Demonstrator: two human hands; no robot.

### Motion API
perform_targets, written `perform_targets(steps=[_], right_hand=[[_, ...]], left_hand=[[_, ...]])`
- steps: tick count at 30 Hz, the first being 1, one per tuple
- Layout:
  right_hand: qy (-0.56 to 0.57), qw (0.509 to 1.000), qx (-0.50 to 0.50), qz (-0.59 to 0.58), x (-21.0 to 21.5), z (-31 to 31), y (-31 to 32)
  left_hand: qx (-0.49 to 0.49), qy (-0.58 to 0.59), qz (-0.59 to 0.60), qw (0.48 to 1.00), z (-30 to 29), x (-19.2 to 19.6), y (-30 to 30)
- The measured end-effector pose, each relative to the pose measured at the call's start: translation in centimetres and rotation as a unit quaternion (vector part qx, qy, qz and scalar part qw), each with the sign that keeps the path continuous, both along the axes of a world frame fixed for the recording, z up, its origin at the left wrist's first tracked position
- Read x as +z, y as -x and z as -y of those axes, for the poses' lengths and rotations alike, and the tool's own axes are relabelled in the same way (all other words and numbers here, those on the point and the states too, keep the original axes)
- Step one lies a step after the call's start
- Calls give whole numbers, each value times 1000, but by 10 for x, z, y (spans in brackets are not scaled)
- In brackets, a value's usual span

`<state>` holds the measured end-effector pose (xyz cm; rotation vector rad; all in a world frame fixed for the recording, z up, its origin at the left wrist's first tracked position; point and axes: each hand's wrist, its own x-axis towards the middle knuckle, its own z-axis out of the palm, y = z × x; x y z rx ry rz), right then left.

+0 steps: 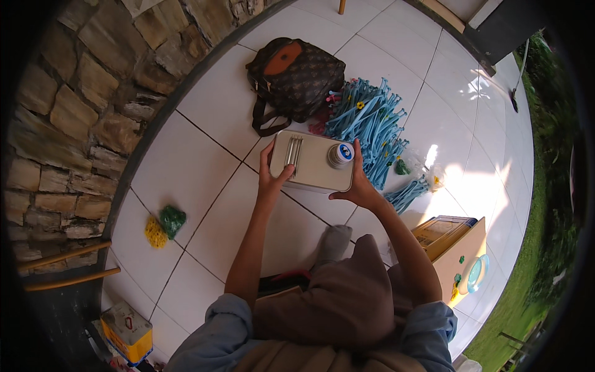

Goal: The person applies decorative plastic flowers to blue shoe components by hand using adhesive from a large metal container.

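Between both hands I hold a rectangular metal can with a pale top, a handle bar and a round white-and-blue cap. My left hand is closed on the can's left end, its thumb on top by the handle. On the opposite end, beside the cap, my right hand grips the can's side. Just beyond it lies a large heap of light-blue strips, with small yellow and pink pieces among them. The can's underside is hidden.
A brown patterned backpack sits beyond the can. Green and yellow bags lie at left on the tiles. A yellow tin stands at lower left near wooden legs. At right is a cardboard box. A stone wall borders the left.
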<state>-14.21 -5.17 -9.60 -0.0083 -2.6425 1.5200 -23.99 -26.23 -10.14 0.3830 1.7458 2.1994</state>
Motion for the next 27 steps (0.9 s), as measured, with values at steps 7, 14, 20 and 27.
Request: perform_targets(steps=[7,14,20,27], right_hand=[[-14,996,-91,16,68,-18,12],[-40,983,-179,-16,69,8,28],[-165,974,-153,-30,71,20,39],[10,992,-124,22,88,2,11]], left_hand=[[129,272,-335,893,-15,31,-8],[38,360,-421,831,-47,40,-16],[83,378,-446,807,-49,33,-18],[90,346,-443,822,-57,45,-22]])
